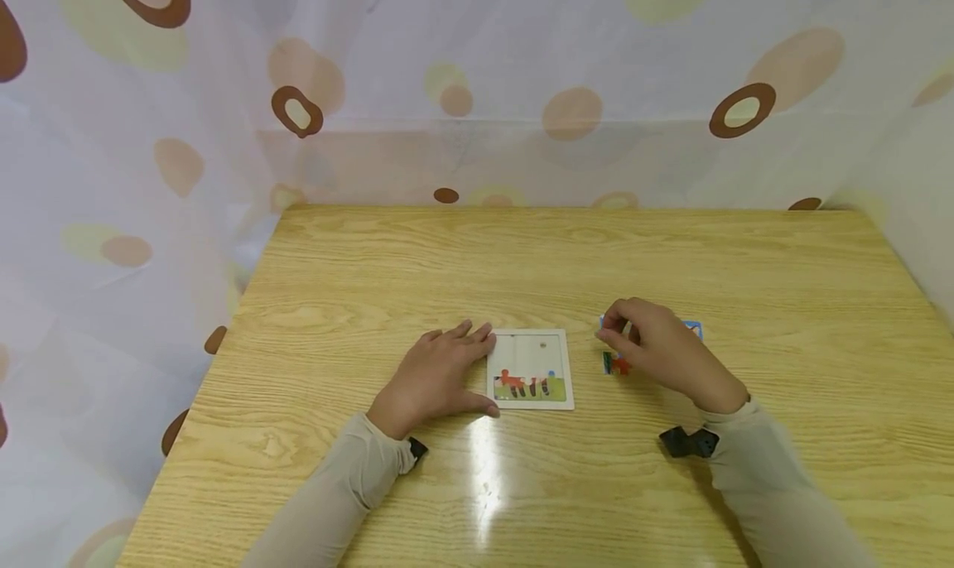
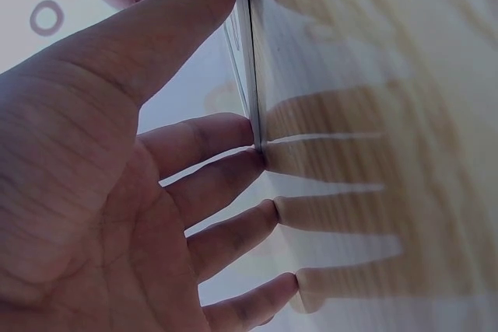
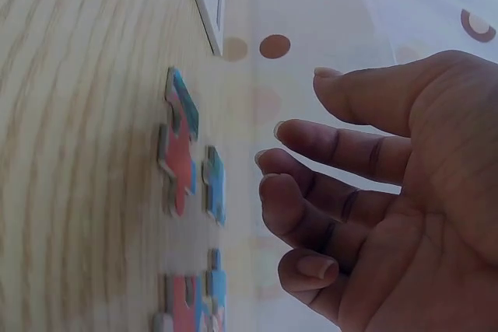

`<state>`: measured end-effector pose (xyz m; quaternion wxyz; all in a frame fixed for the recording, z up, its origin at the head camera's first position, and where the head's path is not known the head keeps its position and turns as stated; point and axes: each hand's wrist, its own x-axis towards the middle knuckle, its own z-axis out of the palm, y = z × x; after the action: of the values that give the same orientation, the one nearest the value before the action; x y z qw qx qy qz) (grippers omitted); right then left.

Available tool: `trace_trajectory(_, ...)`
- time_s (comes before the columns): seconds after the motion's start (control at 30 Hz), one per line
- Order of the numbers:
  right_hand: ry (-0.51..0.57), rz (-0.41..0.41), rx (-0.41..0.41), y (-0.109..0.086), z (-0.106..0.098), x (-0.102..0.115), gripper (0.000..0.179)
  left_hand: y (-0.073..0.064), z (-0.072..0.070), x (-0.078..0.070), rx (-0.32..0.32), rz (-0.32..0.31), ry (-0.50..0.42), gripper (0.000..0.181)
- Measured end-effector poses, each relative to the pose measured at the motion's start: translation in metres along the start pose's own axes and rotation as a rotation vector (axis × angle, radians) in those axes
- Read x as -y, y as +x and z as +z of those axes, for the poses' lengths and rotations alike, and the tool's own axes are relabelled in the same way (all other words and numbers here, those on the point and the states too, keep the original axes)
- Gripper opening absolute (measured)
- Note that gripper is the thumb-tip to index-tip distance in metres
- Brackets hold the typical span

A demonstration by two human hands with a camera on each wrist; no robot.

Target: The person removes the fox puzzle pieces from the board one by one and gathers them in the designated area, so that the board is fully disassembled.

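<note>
A square puzzle tray with a white frame (image 1: 570, 390) lies on the table, its lower strip filled with joined pieces (image 1: 551, 388) in red and green. At its left side rests my left hand (image 1: 436, 373), fingers spread, fingertips and thumb at the tray's edge and the tabletop. My right hand (image 1: 659, 344) hovers over loose jigsaw pieces to the right of the tray. In the right wrist view its fingers are loosely bent, apart from the thumb, with nothing between them. Below lie a red and dark green piece (image 3: 180, 157) and a blue piece (image 3: 215, 186).
More loose pieces (image 3: 183, 301) lie nearer the right wrist, and a blue-edged one (image 1: 695, 328) shows behind the right hand. The wooden table (image 1: 462, 262) ends at a spotted curtain (image 1: 507, 79) at the back and left.
</note>
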<state>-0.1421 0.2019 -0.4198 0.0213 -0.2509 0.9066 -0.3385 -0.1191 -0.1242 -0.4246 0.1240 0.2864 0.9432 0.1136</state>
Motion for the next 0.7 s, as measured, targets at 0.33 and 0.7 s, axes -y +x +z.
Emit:
trace_trajectory(0.33, 0.048, 0.016, 0.068, 0.016, 0.016, 0.011, 0.008, 0.000, 0.001, 0.001, -0.003, -0.003, 0.006, 0.101)
trace_trajectory(0.7, 0.073, 0.015, 0.109, 0.031, 0.037, 0.028, 0.007, 0.001, 0.003, 0.002, -0.012, -0.005, 0.010, 0.101)
